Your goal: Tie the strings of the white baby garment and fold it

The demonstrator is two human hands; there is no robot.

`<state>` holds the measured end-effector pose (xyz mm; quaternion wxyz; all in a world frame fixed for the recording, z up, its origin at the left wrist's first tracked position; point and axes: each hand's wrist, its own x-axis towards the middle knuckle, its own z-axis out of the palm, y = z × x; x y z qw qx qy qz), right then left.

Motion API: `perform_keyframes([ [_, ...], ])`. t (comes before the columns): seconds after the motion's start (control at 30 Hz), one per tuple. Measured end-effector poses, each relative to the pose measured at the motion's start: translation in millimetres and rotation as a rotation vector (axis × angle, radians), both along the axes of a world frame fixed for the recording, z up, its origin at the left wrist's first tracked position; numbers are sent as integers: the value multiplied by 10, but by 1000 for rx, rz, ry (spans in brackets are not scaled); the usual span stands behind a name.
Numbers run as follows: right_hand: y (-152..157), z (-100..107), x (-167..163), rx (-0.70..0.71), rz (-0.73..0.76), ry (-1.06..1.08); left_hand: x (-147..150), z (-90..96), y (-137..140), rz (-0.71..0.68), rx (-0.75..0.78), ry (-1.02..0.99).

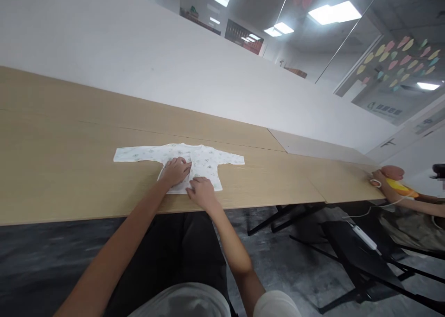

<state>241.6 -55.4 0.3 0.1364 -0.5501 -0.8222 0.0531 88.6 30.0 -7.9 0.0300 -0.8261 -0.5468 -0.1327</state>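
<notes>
- Small white printed shirt (205, 157) lies flat on the bench (69, 168) in front of you, close to the near edge; neckline far, hem near, sleeves out left and right.
- Your left hand (176, 171) is on the left half of the shirt body, fingers bent and pointing right; can't tell if this grip pinches cloth.
- Your right hand (202, 193) is on the lower front, by the hem, just right of and nearer than the left; fingers curled, pinch can't be told either.
- Bench runs on to the right; white wall (208, 94) along its far side, glass above.
- Far right: another person's arm (391, 194) rests at the bench, beside something yellow (396, 186), detail too small.
- Below, right: black stool (358, 252), white power strip (364, 237) on it.
</notes>
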Motion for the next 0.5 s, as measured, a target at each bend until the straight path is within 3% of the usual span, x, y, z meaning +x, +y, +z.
perform_keyframes([
  [0.17,-242,-107,-9,53,6,-34,40,-44,90,39,-33,-30],
  [0.37,-329,-199,10,56,-15,0,201,9,286,255,-148,-219],
  [0.43,-343,-217,20,51,-15,8,240,17,316,205,-95,-233],
  [0.5,-367,-226,25,41,-11,9,259,-3,315,58,-49,-193],
])
